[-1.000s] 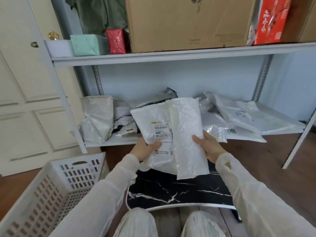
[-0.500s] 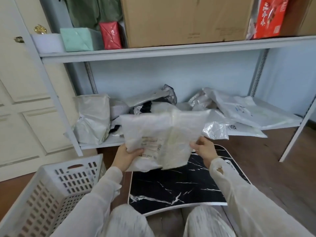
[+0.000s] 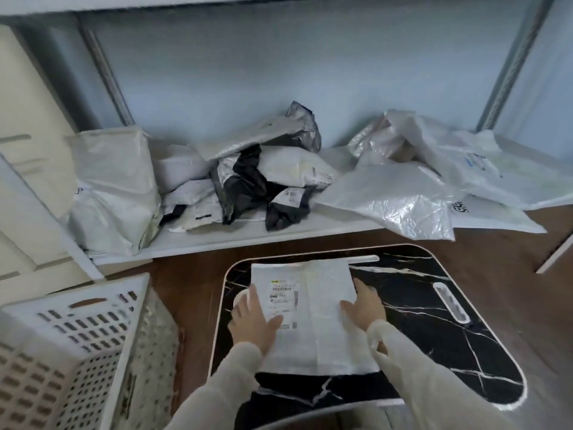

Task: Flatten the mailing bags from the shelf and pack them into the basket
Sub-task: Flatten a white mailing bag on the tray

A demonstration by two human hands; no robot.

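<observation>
A white mailing bag [image 3: 313, 318] with a printed shipping label lies flat on the black marble-pattern lap tray [image 3: 434, 321]. My left hand [image 3: 252, 321] rests palm down on the bag's left edge, fingers spread. On the bag's right edge my right hand [image 3: 362, 308] presses flat in the same way. A white perforated basket [image 3: 71, 346] stands on the floor at the lower left, beside the tray. More crumpled white, grey and black mailing bags [image 3: 266, 178] are piled on the low white shelf [image 3: 248, 240] behind the tray.
Large clear and white plastic bags [image 3: 403, 197] spill over the shelf's right front edge. A cream panelled door [image 3: 28, 181] is at the left. The shelf's metal uprights [image 3: 105, 72] rise at both sides. Brown wood floor [image 3: 511, 259] surrounds the tray.
The bag was held up in the air in both hands; it now lies flat on the tray with both palms on it. The view has tilted downward.
</observation>
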